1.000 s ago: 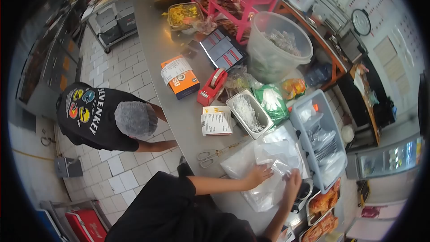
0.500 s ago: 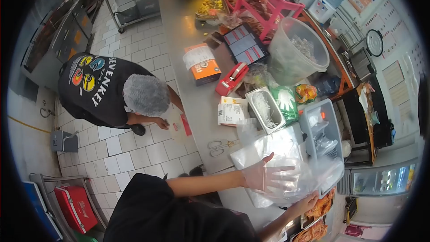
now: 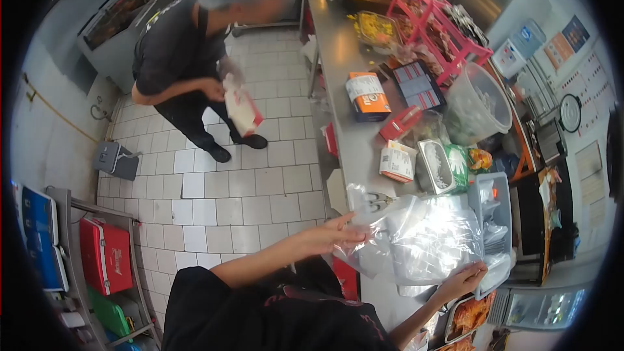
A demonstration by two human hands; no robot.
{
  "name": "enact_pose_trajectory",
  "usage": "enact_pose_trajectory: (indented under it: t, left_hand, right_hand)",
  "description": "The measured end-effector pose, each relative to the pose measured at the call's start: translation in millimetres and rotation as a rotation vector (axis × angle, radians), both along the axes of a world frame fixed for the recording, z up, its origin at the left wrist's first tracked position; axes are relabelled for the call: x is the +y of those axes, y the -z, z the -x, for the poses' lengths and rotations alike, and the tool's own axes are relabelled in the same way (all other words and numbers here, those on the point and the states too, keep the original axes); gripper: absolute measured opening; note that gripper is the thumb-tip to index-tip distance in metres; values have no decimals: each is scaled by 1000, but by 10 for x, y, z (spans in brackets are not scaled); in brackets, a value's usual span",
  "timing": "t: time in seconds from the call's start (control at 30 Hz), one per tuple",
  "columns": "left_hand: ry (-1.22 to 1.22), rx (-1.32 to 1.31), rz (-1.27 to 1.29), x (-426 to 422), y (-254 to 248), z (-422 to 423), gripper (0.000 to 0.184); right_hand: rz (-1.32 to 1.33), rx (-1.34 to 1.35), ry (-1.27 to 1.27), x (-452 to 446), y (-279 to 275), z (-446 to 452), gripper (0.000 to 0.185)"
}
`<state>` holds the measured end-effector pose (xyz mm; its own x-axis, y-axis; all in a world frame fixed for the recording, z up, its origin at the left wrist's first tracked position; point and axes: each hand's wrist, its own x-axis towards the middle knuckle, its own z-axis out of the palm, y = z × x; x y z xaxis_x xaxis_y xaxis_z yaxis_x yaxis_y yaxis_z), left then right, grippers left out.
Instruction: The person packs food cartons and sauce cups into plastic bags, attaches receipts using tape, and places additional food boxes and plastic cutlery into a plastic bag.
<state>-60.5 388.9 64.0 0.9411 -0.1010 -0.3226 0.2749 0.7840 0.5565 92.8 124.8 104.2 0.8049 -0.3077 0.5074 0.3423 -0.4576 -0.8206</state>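
My left hand (image 3: 335, 235) pinches a sheer clear plastic piece (image 3: 372, 250), which hangs from the fingers over the counter edge; I cannot tell whether it is a bag or a disposable glove. In front of me lies a shiny stack of clear plastic bags (image 3: 435, 240). My right hand (image 3: 465, 281) has its fingers closed at the near right corner of that stack, on a bag's edge. Just beyond my left hand are scissors (image 3: 376, 201), partly covered by plastic.
A grey divided tray (image 3: 480, 201) borders the bags on the right. Beyond them stand a metal pan (image 3: 435, 166), cartons (image 3: 398, 161), a red tape dispenser (image 3: 400, 123) and a large clear bucket (image 3: 478, 107). Across the floor, a co-worker (image 3: 175, 58) holds a white-and-red paper package (image 3: 242, 107).
My left hand has drawn back leftward from over the bags, from spread to pinching plastic. My right hand stays at the bags' corner. The co-worker has straightened up with the package. The view has shifted.
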Motion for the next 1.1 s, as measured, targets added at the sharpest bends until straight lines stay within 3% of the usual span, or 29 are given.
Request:
enact_pose_trajectory:
  t: [0.1,0.17,0.2,0.23,0.33,0.47,0.63,0.73,0.77,0.83,0.87,0.93,1.0,1.07,1.1]
  left_hand:
    - [92,23,-121,-40,311,448,72]
    - [130,52,-54,-175,394,797,56]
    - [106,18,-121,-289,511,938,42]
    - [126,27,-153,-336,623,1078,42]
    - [-354,124,-122,-307,705,1432,38]
    - [-402,72,2,-49,667,1667,35]
    - [-449,60,-155,37,764,1794,21]
    - [-551,-17,-217,141,813,1846,18]
    - [-603,-30,-215,179,802,1865,17]
    - [-657,61,-334,192,704,1842,18]
    - [-714,140,-444,185,620,1796,20]
    - [-761,213,-563,216,509,1674,22]
    - [-598,223,-512,239,457,1572,27]
    - [-502,250,-499,258,546,1418,27]
    - [-423,268,-484,257,546,1346,26]
  right_hand:
    - [79,-35,38,-1,-14,160,26]
    - [98,-154,47,114,-28,278,22]
    - [44,-79,-89,131,6,329,20]
    - [-9,-5,-224,140,43,389,18]
    - [15,110,-446,302,36,578,16]
    - [137,3,-624,555,-50,805,19]
    - [208,-111,-671,887,-92,811,18]
    - [303,312,-786,1026,-187,729,11]
    - [290,315,-786,1057,16,620,11]
    - [481,-148,-770,1115,588,385,6]
    - [609,-259,-586,1218,464,573,10]
    - [604,-315,-587,1406,608,749,11]
    - [393,382,-1169,1570,572,1098,19]
    - [384,778,-1486,1710,443,1366,25]
    - [371,798,-1472,1762,440,1398,25]
